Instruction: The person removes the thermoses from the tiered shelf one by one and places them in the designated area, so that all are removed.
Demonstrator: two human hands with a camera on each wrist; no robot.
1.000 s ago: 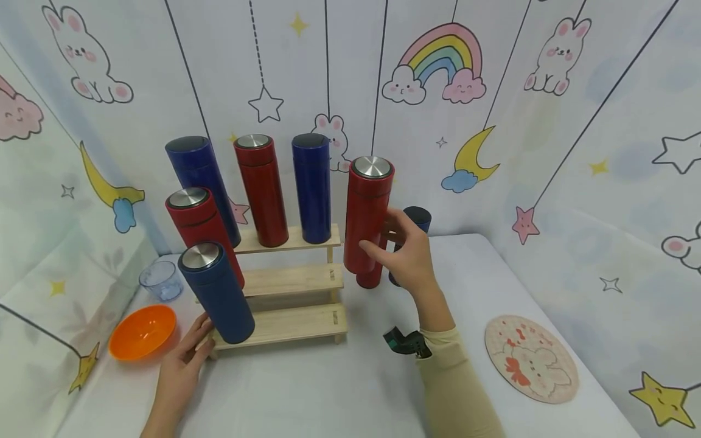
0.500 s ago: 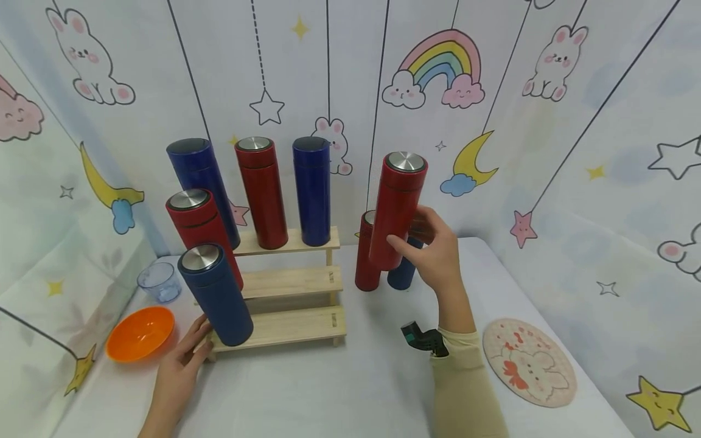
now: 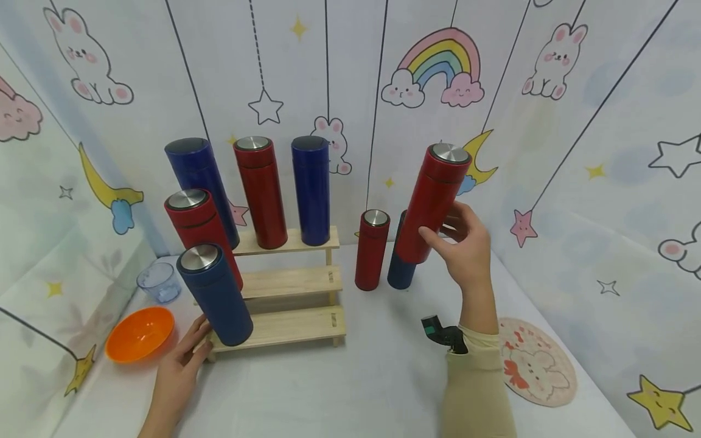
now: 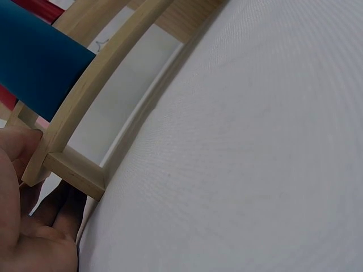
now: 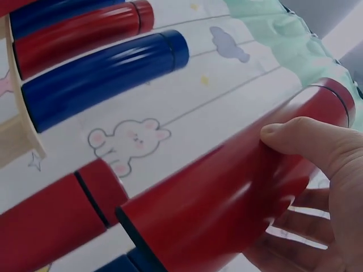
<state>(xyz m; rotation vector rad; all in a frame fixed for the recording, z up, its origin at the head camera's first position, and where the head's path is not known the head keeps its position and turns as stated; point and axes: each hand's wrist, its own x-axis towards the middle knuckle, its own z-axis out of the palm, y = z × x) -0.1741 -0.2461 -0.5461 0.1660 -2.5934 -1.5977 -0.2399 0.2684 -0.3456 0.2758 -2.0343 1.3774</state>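
Note:
My right hand (image 3: 468, 249) grips a red thermos flask (image 3: 429, 204) with a silver lid, lifted and leaning to the right. Its thumb lies along the near side of the red flask (image 5: 227, 192) in the right wrist view, with fingers behind. My left hand (image 3: 177, 365) holds the left end of a three-tier wooden rack (image 3: 301, 327); the left wrist view shows fingers at the plank's end and beside its leg. A blue flask (image 3: 219, 304) stands on the bottom tier, a red flask (image 3: 191, 213) on the middle tier. The top tier carries two blue flasks and one red flask (image 3: 261, 201).
Right of the rack, a red flask (image 3: 372, 255) and a dark blue flask (image 3: 401, 277) stand on the table, the blue one partly hidden. An orange bowl (image 3: 139, 334) and a clear glass (image 3: 159, 283) sit at left. A round bunny mat (image 3: 539, 371) lies at right.
My right hand has carried the red flask to the right, tilting it more. The standing red flask behind it has come into full view. My left hand stays at the rack.

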